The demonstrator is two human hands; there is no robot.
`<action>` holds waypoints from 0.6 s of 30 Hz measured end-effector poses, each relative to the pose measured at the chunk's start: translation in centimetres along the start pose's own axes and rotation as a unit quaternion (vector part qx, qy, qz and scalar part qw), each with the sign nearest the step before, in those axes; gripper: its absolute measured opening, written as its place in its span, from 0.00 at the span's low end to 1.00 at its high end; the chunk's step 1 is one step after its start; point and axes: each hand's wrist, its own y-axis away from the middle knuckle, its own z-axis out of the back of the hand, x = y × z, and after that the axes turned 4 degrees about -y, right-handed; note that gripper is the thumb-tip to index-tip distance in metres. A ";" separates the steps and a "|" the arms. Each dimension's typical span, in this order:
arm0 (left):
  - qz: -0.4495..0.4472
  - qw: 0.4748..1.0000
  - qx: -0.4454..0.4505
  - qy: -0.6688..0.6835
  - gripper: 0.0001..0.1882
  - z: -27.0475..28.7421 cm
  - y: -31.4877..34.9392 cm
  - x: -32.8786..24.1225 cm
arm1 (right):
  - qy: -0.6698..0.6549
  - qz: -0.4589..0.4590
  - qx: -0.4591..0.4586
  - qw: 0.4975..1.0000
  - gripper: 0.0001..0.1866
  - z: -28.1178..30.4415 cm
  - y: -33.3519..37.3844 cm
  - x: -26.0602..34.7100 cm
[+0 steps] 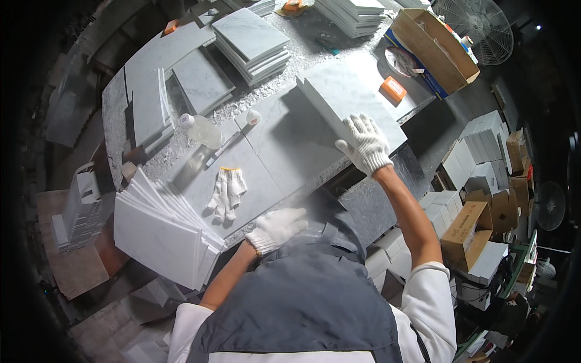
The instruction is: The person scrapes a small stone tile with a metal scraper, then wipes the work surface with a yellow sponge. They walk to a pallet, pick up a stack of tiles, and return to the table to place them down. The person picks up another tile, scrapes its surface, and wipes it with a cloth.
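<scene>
My right hand point(365, 145), in a white knitted glove, lies with fingers spread on the near edge of a stack of pale marble tiles point(345, 91). My left hand point(278, 230), gloved the same way and slightly blurred, is close to my dark apron point(296, 296) by the table's front edge. Its fingers are stretched out and nothing shows in them. Between that hand and a clear bottle point(206, 132) lies a spare pair of white gloves point(228, 193) on a flat slab point(242, 181). A small white bottle point(253, 117) stands farther back.
Thin tiles lean fanned out point(160, 230) at the table's left front. More tile stacks point(251, 45) stand at the back among white rubble. An orange block point(393, 89) and an open cardboard box point(433, 51) are at the right, with a fan point(478, 27) behind. Boxes point(466, 236) crowd the right side.
</scene>
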 end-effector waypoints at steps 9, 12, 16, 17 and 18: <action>0.001 1.000 -0.022 0.007 0.26 0.8 -0.1 -0.2 | -0.012 0.012 0.007 1.000 0.34 0.4 1.4 -0.3; 0.000 1.000 0.000 -0.011 0.27 0.8 -0.9 -0.7 | 0.005 -0.009 0.003 1.000 0.34 0.0 -0.5 0.1; -0.037 0.999 -0.010 -0.020 0.26 1.5 -1.5 -1.2 | -0.027 -0.029 0.119 0.992 0.27 2.1 2.9 -0.5; -0.049 0.999 -0.021 -0.006 0.27 1.8 -1.5 -1.3 | -0.056 -0.025 0.153 0.986 0.24 2.8 4.7 -0.9; -0.050 0.998 -0.026 0.007 0.27 2.0 -1.4 -1.4 | -0.128 -0.084 0.180 0.972 0.22 3.3 6.3 -1.4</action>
